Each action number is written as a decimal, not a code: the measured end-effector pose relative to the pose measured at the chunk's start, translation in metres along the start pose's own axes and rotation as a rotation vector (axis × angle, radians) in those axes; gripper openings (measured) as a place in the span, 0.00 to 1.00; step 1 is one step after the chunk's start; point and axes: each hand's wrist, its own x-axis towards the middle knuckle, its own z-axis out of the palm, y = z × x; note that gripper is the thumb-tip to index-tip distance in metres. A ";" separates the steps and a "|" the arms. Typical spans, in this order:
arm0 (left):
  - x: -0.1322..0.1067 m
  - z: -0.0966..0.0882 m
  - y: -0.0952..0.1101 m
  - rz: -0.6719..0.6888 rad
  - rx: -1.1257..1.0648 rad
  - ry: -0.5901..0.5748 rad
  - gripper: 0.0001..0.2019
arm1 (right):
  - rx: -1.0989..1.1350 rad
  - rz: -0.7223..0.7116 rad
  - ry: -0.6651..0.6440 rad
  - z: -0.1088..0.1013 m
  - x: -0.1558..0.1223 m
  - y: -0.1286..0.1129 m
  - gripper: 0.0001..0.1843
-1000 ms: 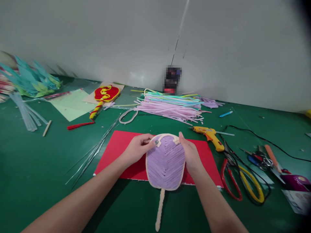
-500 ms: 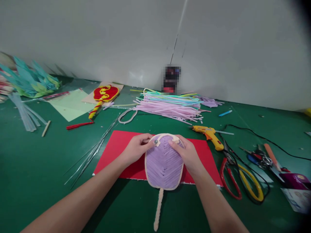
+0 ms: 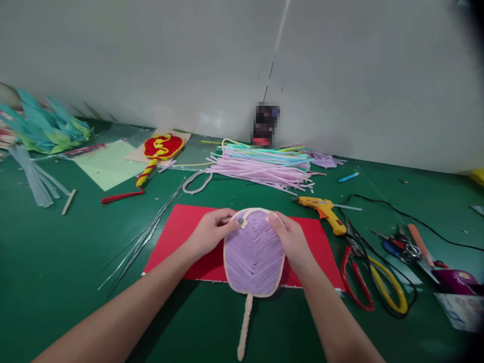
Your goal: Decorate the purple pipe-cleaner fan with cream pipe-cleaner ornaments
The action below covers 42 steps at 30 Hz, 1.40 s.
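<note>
A purple hand fan (image 3: pixel 254 257) with a cream edge and a twisted cream handle (image 3: pixel 245 327) is held upright over a red board (image 3: pixel 181 237). My left hand (image 3: pixel 214 229) is closed on its upper left edge, the thumb beside a small cream flower piece (image 3: pixel 244 221) with a grey bead. My right hand (image 3: pixel 289 237) grips the upper right edge, its thumb pressing on the fan's front and hiding most of a cream piece there. A cream strip curves along the top between the two thumbs.
Pink and green pipe cleaners (image 3: pixel 260 169) lie behind the board. To the right are a yellow glue gun (image 3: pixel 323 209), pliers (image 3: pixel 357 277) and scissors (image 3: pixel 404 247). Thin wires (image 3: pixel 145 237) and a red-yellow fan (image 3: pixel 162 147) lie to the left.
My right thumb has shifted slightly up and outward over the cream piece at the fan's upper right. The left hand keeps its grip, and the view has moved a little.
</note>
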 end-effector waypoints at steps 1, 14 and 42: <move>0.000 0.000 0.000 0.000 0.002 -0.006 0.13 | 0.023 0.022 0.019 0.000 0.000 0.001 0.18; -0.001 0.001 0.001 0.006 0.030 -0.007 0.15 | 0.131 0.172 0.118 0.002 0.001 -0.003 0.24; -0.003 0.001 0.004 0.048 0.074 0.001 0.14 | -0.173 -0.034 0.018 -0.003 0.003 0.006 0.17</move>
